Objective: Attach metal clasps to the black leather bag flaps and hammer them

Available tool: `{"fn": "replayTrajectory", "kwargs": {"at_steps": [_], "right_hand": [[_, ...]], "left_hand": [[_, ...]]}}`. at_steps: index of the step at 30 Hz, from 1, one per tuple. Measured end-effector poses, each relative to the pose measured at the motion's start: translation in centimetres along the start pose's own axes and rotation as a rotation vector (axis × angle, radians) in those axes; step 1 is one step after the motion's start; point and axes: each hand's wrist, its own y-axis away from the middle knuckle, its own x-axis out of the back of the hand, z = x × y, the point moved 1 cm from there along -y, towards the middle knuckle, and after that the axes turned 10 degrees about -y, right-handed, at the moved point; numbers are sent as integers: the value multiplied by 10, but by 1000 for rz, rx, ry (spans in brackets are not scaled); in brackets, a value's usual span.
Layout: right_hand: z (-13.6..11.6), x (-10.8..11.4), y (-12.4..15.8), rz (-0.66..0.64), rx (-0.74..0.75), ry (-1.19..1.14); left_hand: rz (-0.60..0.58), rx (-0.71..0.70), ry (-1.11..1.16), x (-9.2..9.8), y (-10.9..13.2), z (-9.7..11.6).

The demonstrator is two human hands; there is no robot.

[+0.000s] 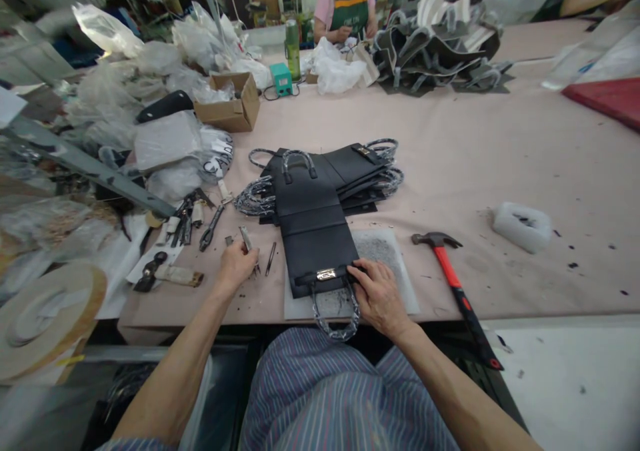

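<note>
A black leather bag panel lies across the work spot, with a shiny metal clasp on its near strap. From its near edge, a plastic-wrapped handle hangs over the table edge. My right hand has its fingers closed on the panel's strap end, right of the clasp. Left of the panel, my left hand is closed around a small metal tool; the fingers hide most of it, so its kind is unclear. A thin dark pointed tool lies between that hand and the panel.
More black panels with wrapped handles are stacked behind. A claw hammer with a red and black handle lies right, near a white plastic container. Several hand tools lie left, beside tape rolls. Another person sits across.
</note>
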Motion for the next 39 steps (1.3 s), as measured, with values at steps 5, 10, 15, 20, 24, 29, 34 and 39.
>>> {"fn": "replayTrajectory", "kwargs": {"at_steps": [5,10,15,20,24,29,34,39], "right_hand": [[-1,1,0,-2,10,6],[3,0,2,-9,27,10],[8,-3,3,3,54,17],[11,-4,3,11,77,21],[7,-3,3,6,62,25],[1,-1,1,0,26,15],[1,1,0,-7,14,10],[1,1,1,-12,1,-3]], "left_hand": [[-12,37,134,-19,10,-6],[-66,121,274,-19,12,-14],[77,111,-98,17,-1,-31],[-253,188,-306,25,-19,-39],[-367,303,-89,17,-24,-43],[-319,307,557,20,-10,-47],[-81,-32,1057,15,33,-14],[92,-216,923,-20,84,24]]}}
